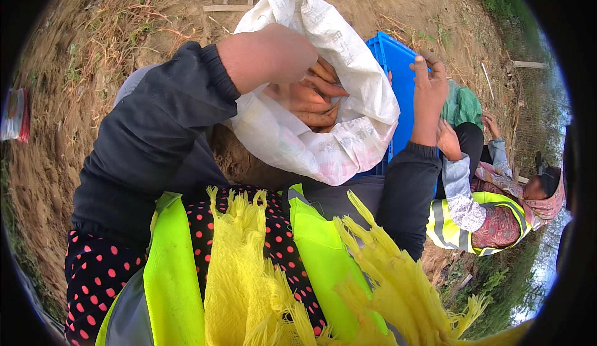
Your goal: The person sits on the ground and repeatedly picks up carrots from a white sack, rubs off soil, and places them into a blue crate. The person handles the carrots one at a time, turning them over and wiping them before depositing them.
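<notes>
the left hand (273,54) is curled at the mouth of the white sack (348,134), and its fingers dip inside, closed around long orange roots (314,100). the right hand (429,88) is open, with fingers straight up, resting against the edge of the blue crate (398,66). the sack is soft, wrinkled and wide open, and it sits in front of the person, leaning on the crate. bare dirt (74,128) lies to the left. another person (497,209) sits close on the right.
</notes>
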The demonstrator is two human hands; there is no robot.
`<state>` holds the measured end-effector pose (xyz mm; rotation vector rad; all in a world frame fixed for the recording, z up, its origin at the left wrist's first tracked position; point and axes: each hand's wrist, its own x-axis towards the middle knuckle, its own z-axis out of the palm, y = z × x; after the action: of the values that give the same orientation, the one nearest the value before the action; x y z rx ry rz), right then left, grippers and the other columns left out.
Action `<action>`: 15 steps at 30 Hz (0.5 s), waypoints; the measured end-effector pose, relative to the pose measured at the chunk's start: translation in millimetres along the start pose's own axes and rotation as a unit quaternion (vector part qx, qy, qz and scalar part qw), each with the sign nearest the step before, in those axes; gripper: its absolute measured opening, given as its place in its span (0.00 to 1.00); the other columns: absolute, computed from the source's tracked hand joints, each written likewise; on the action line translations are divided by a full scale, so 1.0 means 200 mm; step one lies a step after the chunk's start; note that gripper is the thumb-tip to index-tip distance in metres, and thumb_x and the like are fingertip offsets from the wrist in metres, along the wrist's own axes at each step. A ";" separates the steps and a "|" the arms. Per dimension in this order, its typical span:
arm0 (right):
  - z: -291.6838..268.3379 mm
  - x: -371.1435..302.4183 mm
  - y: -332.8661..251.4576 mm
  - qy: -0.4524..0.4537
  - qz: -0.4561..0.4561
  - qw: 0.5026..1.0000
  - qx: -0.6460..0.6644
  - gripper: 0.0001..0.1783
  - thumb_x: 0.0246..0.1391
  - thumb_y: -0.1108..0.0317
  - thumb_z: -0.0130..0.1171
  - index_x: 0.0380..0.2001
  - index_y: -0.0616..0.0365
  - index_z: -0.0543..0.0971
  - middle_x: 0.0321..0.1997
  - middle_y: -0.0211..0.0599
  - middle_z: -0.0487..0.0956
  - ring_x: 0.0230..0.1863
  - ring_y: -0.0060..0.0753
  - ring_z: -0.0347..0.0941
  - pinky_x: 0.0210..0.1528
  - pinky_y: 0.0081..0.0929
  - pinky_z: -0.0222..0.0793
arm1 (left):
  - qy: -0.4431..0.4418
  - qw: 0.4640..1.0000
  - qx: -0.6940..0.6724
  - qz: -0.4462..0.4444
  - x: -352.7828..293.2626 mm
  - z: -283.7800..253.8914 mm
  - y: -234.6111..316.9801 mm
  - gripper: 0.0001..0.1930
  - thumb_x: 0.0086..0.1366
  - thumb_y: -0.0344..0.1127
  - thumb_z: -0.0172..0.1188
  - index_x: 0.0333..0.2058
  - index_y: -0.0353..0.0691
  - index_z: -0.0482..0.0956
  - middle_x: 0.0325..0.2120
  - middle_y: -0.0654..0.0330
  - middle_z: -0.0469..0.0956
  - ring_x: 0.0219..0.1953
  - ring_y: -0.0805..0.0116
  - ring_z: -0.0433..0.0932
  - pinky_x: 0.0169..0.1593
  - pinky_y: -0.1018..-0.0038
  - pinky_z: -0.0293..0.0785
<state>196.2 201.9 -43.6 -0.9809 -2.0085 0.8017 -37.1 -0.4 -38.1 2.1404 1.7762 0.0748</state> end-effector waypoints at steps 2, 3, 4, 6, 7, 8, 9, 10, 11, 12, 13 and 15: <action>-0.03 0.03 0.08 -0.015 0.012 0.999 -0.037 0.25 0.60 0.58 0.64 0.55 0.64 0.76 0.42 0.41 0.81 0.35 0.25 0.77 0.33 0.22 0.71 | 0.019 0.997 -0.050 -0.050 0.00 0.00 0.01 0.07 0.57 0.32 0.58 0.31 0.40 0.84 0.28 0.53 0.83 0.37 0.52 0.84 0.39 0.61 0.78; -0.03 0.04 0.11 -0.017 0.035 0.998 -0.046 0.28 0.59 0.54 0.64 0.57 0.62 0.75 0.47 0.41 0.81 0.39 0.26 0.79 0.32 0.21 0.71 | 0.013 0.998 -0.041 -0.049 0.00 0.00 0.01 0.07 0.57 0.32 0.57 0.31 0.40 0.84 0.29 0.52 0.83 0.36 0.51 0.83 0.38 0.60 0.78; -0.04 0.04 0.12 -0.011 0.078 0.995 -0.065 0.31 0.59 0.50 0.64 0.58 0.60 0.75 0.51 0.40 0.80 0.43 0.27 0.81 0.30 0.21 0.70 | 0.008 0.998 -0.028 -0.048 0.00 0.00 0.01 0.07 0.57 0.31 0.57 0.31 0.39 0.83 0.29 0.52 0.83 0.36 0.51 0.83 0.38 0.60 0.77; -0.06 0.03 0.10 -0.020 0.065 0.995 -0.070 0.30 0.59 0.52 0.64 0.58 0.60 0.75 0.50 0.39 0.81 0.42 0.25 0.81 0.28 0.20 0.69 | 0.003 0.999 -0.020 -0.050 0.00 -0.01 0.01 0.07 0.56 0.31 0.57 0.31 0.38 0.82 0.28 0.51 0.82 0.36 0.50 0.83 0.38 0.60 0.77; -0.06 0.02 0.07 -0.023 0.074 0.994 -0.076 0.30 0.59 0.53 0.64 0.58 0.60 0.75 0.50 0.38 0.82 0.41 0.24 0.81 0.27 0.20 0.69 | 0.003 0.998 -0.024 -0.052 0.00 -0.01 0.01 0.07 0.56 0.31 0.57 0.30 0.38 0.82 0.28 0.50 0.82 0.35 0.50 0.83 0.38 0.60 0.77; -0.06 0.01 0.04 -0.023 0.072 0.995 -0.065 0.29 0.59 0.54 0.64 0.58 0.60 0.75 0.48 0.37 0.82 0.39 0.23 0.81 0.26 0.18 0.68 | 0.003 0.998 -0.029 -0.054 0.00 -0.01 0.01 0.07 0.57 0.31 0.57 0.30 0.38 0.82 0.28 0.50 0.82 0.35 0.50 0.83 0.38 0.59 0.77; -0.06 0.00 0.00 -0.024 0.074 0.996 -0.052 0.27 0.60 0.55 0.63 0.57 0.60 0.76 0.47 0.37 0.83 0.38 0.21 0.81 0.26 0.17 0.67 | 0.013 0.998 -0.030 -0.047 0.00 0.00 0.01 0.07 0.57 0.31 0.57 0.31 0.38 0.82 0.28 0.50 0.82 0.35 0.50 0.83 0.38 0.59 0.77; -0.06 -0.02 -0.04 -0.024 0.088 0.995 -0.029 0.26 0.60 0.56 0.63 0.56 0.59 0.76 0.45 0.35 0.83 0.36 0.20 0.80 0.25 0.16 0.66 | 0.023 0.998 -0.031 -0.041 0.00 0.00 0.01 0.07 0.57 0.31 0.56 0.31 0.38 0.82 0.28 0.50 0.82 0.35 0.50 0.82 0.38 0.59 0.77; -0.05 -0.04 -0.08 -0.032 0.067 0.997 -0.011 0.24 0.61 0.57 0.62 0.55 0.59 0.77 0.43 0.34 0.84 0.35 0.18 0.80 0.25 0.15 0.65 | 0.034 0.998 -0.033 -0.035 0.00 0.01 0.00 0.07 0.57 0.31 0.56 0.31 0.38 0.82 0.28 0.50 0.82 0.34 0.50 0.82 0.38 0.58 0.76; -0.04 -0.06 -0.12 -0.040 0.056 0.997 0.018 0.22 0.62 0.58 0.61 0.54 0.59 0.78 0.41 0.33 0.84 0.33 0.17 0.79 0.25 0.15 0.64 | 0.028 0.999 -0.024 -0.033 0.00 0.02 -0.01 0.07 0.57 0.31 0.56 0.30 0.38 0.81 0.27 0.50 0.82 0.34 0.50 0.82 0.38 0.58 0.76; -0.02 -0.08 -0.16 -0.049 0.048 0.996 0.049 0.20 0.62 0.59 0.60 0.53 0.59 0.79 0.39 0.32 0.84 0.31 0.16 0.78 0.24 0.14 0.62 | 0.024 0.999 -0.015 -0.031 0.00 0.02 -0.01 0.06 0.57 0.31 0.56 0.30 0.38 0.81 0.27 0.51 0.82 0.34 0.50 0.82 0.38 0.58 0.76; 0.03 -0.15 -0.21 -0.153 0.042 0.985 0.074 0.17 0.64 0.61 0.59 0.51 0.58 0.80 0.38 0.31 0.84 0.30 0.15 0.76 0.24 0.13 0.61 | 0.022 0.999 -0.008 -0.032 0.00 0.03 -0.02 0.06 0.57 0.32 0.56 0.30 0.38 0.81 0.27 0.51 0.82 0.35 0.50 0.82 0.38 0.57 0.76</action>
<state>188.2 154.0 -25.5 -0.9038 -2.1365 1.1915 -39.3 -0.9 -46.0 2.0850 1.8613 0.1199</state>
